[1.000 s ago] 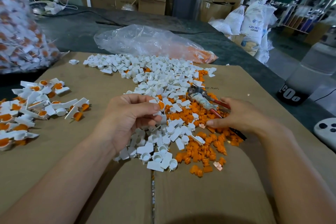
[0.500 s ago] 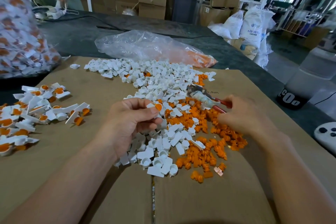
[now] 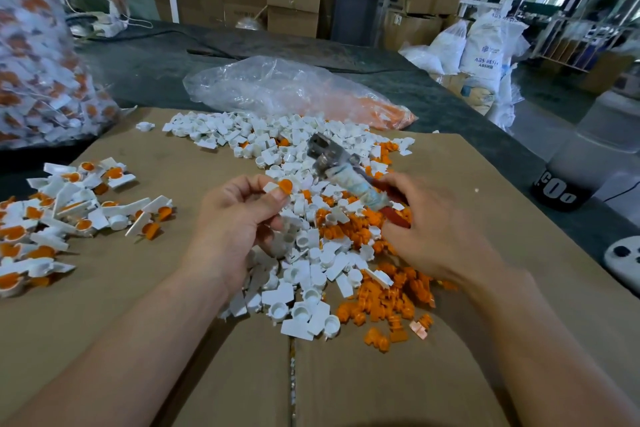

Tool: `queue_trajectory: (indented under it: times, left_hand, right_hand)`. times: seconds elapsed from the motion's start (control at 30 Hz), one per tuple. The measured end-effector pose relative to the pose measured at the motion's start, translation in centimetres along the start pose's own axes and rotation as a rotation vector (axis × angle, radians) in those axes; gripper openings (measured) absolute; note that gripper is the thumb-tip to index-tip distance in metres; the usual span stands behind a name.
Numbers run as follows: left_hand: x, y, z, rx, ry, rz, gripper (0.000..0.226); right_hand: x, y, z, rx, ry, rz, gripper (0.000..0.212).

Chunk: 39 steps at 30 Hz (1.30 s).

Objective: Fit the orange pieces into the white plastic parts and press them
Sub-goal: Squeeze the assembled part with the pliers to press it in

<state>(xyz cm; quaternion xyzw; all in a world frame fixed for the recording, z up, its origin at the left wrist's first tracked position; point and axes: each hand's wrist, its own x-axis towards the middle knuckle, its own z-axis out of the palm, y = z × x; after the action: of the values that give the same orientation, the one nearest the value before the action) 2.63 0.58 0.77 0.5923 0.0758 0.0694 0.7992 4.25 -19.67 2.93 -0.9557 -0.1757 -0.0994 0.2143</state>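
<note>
The left hand point(image 3: 239, 218) pinches a white part point(image 3: 271, 188) with an orange piece point(image 3: 286, 186) seated in it. The right hand point(image 3: 436, 232) grips pliers point(image 3: 341, 172), whose head points far-left, just beyond that part.

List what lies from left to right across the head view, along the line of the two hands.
Pile of finished pieces → left hand, pinching a white part fitted with an orange piece → pressing tool → right hand, gripping its red handles → bottle with a black label → white device.
</note>
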Motion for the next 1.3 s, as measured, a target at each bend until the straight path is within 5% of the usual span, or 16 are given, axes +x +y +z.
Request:
queue_trajectory:
  times: [0.53, 0.97, 1.3]
  left_hand:
    - [0.0, 0.2, 0.2, -0.037, 0.016, 0.056, 0.021]
    - [-0.4, 0.4, 0.3, -0.053, -0.025, 0.07, 0.019]
    - [-0.3, 0.1, 0.3, -0.069, 0.011, 0.06, 0.024]
  right_hand:
    - [-0.1, -0.7, 1.0, -0.043, -0.132, -0.101, 0.066]
    - [-0.4, -1.3, 0.5, 0.035, -0.178, -0.093, 0.053]
    - [-0.4, -1.6, 0.9, 0.086, -0.169, -0.091, 0.02]
